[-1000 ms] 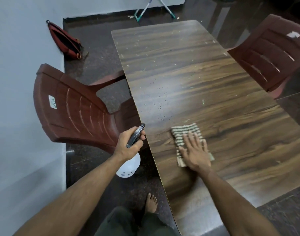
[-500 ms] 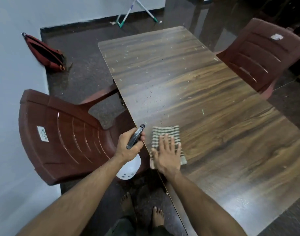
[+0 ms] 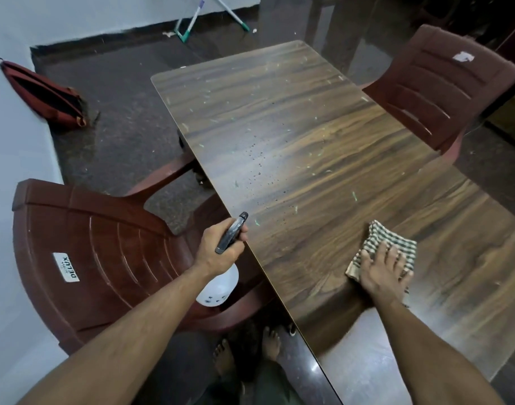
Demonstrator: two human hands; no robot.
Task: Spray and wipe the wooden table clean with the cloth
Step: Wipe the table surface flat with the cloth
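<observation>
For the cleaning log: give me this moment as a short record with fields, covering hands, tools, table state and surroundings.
left hand: left hand grips the spray bottle by its black trigger head, beside the table's left edge
right hand: right hand presses flat on the striped cloth
table: wooden table with droplets near the middle and pale specks across the far half
seating: near chair on the left, far chair on the right
floor: red bag against the wall

Two chairs [image 3: 104,258] [image 3: 443,86], one table [image 3: 279,118], one cloth [image 3: 388,244].
</observation>
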